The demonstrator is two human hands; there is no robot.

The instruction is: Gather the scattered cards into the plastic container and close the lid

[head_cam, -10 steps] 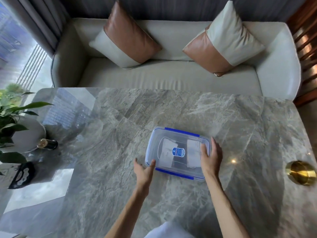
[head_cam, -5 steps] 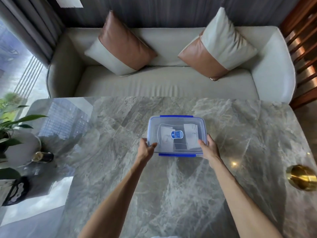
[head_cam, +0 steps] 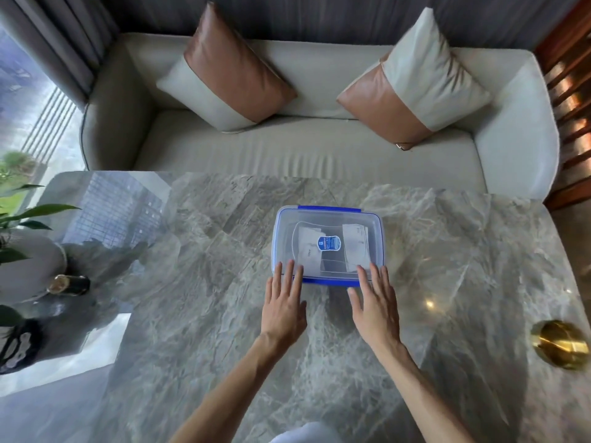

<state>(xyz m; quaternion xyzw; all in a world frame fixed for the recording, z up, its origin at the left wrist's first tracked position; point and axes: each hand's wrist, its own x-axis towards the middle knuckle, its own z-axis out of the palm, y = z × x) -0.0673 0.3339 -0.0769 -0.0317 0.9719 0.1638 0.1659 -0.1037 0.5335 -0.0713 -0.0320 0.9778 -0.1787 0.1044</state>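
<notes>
Both hands are now flat and open, holding nothing. The left hand (head_cam: 283, 306) lies palm-down with its fingertips (head_cam: 289, 266) over the near left corner of the lid (head_cam: 329, 243); the right hand (head_cam: 375, 310) mirrors it, fingers spread over the near right corner. Half a second ago they gripped the container (head_cam: 379, 247) by its two short sides; they have since let go and slid round to its near edge, and the box now sits square on the worktop (head_cam: 192, 314), a little nearer the sofa (head_cam: 303, 155) than a second ago. The cards (head_cam: 355, 247) show through the clear lid, in two loose piles. No cards are visible on the marble. The near blue clip (head_cam: 326, 281) lies between the two hands; whether it is snapped down I cannot tell. Judging by this, the task is at its very end.
</notes>
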